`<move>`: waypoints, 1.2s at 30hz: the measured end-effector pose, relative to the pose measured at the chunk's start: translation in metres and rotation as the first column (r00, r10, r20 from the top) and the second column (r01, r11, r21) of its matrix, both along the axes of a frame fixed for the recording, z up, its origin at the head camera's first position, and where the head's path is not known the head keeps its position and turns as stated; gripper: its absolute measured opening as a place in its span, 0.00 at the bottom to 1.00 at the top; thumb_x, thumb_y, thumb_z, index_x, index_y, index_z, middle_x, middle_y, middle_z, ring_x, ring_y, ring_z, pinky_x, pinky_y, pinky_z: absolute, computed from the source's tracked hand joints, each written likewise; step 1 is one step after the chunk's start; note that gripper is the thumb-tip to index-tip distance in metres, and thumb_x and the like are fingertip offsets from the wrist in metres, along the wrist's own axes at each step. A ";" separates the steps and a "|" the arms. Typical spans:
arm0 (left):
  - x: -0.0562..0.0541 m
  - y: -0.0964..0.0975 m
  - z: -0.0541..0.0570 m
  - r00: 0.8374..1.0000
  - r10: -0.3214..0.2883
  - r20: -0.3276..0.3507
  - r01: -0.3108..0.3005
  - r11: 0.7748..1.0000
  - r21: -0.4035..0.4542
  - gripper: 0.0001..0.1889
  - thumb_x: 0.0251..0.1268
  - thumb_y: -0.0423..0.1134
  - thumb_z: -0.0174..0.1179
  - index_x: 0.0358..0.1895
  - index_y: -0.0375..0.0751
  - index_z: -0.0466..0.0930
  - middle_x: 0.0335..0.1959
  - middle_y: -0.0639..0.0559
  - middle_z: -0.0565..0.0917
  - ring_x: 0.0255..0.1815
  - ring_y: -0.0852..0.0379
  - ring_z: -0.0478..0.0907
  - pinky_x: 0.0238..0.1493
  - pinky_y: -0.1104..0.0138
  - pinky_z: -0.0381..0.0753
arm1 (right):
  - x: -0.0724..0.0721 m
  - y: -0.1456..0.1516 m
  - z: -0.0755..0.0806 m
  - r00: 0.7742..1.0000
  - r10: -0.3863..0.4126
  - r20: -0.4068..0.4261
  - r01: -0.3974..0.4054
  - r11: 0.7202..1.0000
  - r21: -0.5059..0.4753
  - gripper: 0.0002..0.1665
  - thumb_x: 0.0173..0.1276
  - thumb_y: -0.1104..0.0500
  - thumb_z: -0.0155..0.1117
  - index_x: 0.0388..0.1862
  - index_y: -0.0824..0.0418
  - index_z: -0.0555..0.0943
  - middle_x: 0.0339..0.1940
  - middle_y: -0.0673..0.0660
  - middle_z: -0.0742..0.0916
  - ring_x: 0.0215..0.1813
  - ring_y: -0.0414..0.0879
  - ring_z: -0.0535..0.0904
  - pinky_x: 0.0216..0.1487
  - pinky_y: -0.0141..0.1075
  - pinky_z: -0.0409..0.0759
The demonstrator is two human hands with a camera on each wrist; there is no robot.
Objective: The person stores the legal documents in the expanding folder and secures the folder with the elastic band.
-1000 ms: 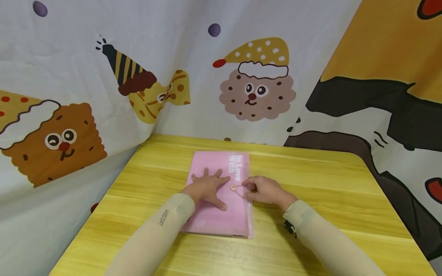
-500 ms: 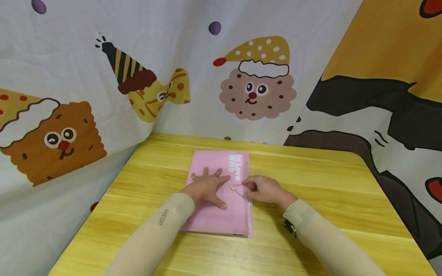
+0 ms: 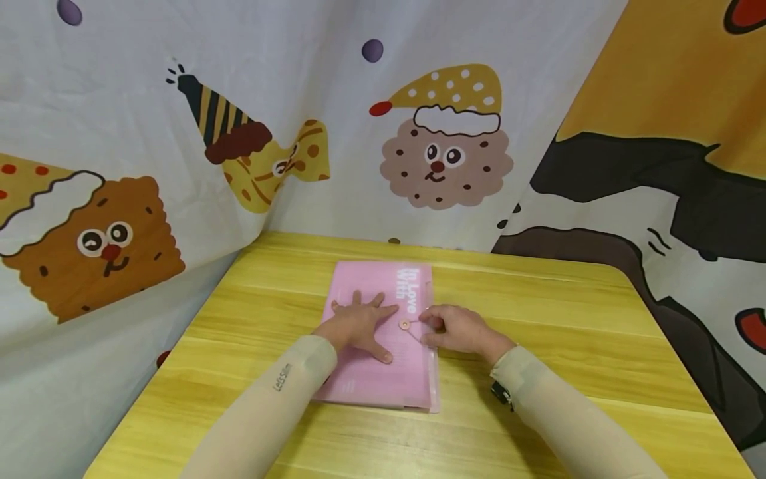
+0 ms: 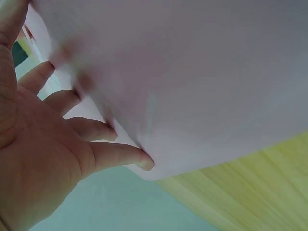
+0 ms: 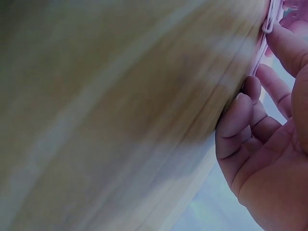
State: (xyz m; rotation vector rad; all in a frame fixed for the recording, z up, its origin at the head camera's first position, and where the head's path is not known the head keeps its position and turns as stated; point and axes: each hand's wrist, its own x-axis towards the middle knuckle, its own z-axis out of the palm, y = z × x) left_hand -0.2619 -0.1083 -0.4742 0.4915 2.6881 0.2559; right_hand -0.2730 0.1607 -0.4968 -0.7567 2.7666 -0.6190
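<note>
A pink translucent file folder with white lettering lies flat on the table. My left hand presses on its front with fingers spread wide; the left wrist view shows those straight fingertips against the pink sheet. Near the folder's right edge sits a small round button. From it a thin elastic cord runs in two strands to my right hand, whose thumb and curled fingers hold it at that edge. The right wrist view has a loop of the cord right by the thumb tip.
The yellow wood-grain table extends on both sides of the folder. A white curtain printed with cartoon biscuits hangs along its back and left sides. A dark wristband shows under the right sleeve.
</note>
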 end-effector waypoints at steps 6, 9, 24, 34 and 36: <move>0.000 0.000 0.003 1.000 -0.004 -0.004 0.004 1.000 -0.007 0.62 0.43 0.71 0.80 0.86 0.73 0.57 0.91 0.53 0.48 0.88 0.23 0.39 0.74 0.17 0.46 | -0.001 0.002 -0.002 0.998 0.041 -0.038 -0.042 0.999 -0.014 0.23 0.72 0.46 0.73 0.62 0.50 0.86 0.46 0.48 0.90 0.48 0.42 0.84 0.52 0.44 0.85; -0.001 0.001 0.003 1.000 -0.012 -0.003 0.012 1.000 -0.013 0.62 0.43 0.71 0.80 0.86 0.72 0.56 0.91 0.54 0.48 0.88 0.24 0.39 0.74 0.17 0.46 | 0.000 0.004 0.000 0.998 0.043 -0.041 -0.044 0.999 -0.020 0.23 0.74 0.49 0.70 0.65 0.52 0.85 0.48 0.50 0.91 0.50 0.44 0.86 0.54 0.45 0.86; -0.004 0.008 -0.005 0.998 -0.057 -0.038 0.058 0.998 0.014 0.60 0.47 0.74 0.76 0.86 0.68 0.57 0.91 0.52 0.48 0.88 0.25 0.39 0.74 0.17 0.43 | 0.005 0.032 0.001 0.982 -0.003 0.188 0.044 0.975 -0.219 0.32 0.78 0.50 0.68 0.77 0.57 0.76 0.51 0.54 0.88 0.51 0.46 0.81 0.53 0.42 0.82; 0.015 -0.045 -0.009 0.993 -0.061 -0.103 0.077 0.983 0.166 0.55 0.61 0.73 0.67 0.87 0.52 0.58 0.90 0.41 0.50 0.88 0.25 0.40 0.79 0.23 0.36 | 0.025 0.082 0.009 0.981 -0.026 0.192 0.062 0.981 -0.181 0.42 0.78 0.41 0.66 0.82 0.61 0.69 0.66 0.63 0.85 0.62 0.54 0.82 0.63 0.52 0.82; 0.017 -0.065 -0.007 0.993 -0.032 -0.113 0.053 0.982 0.182 0.54 0.63 0.71 0.67 0.87 0.50 0.57 0.89 0.38 0.50 0.87 0.22 0.40 0.77 0.21 0.35 | 0.028 0.100 0.013 0.981 -0.068 0.179 0.095 0.984 -0.149 0.45 0.77 0.39 0.67 0.83 0.60 0.68 0.68 0.64 0.83 0.62 0.55 0.81 0.62 0.53 0.82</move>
